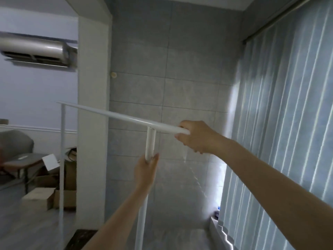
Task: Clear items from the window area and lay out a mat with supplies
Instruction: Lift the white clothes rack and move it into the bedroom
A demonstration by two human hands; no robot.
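A white tubular rack (115, 114) stands in front of me, with a long top bar sloping from upper left to right and thin upright legs. My right hand (194, 138) grips the right end of the top bar. My left hand (146, 170) grips the doubled upright tube just below the bar's middle. A second thin leg (62, 159) runs down at the left. The rack is bare, with nothing hanging on it. The picture is slightly blurred.
Vertical blinds (281, 123) cover the window on the right, above a low sill (216, 226). A grey tiled wall (162, 78) faces me and a white pillar (91, 123) stands left. Beyond it are cardboard boxes (54, 193), a chair (19, 154) and an air conditioner (34, 49).
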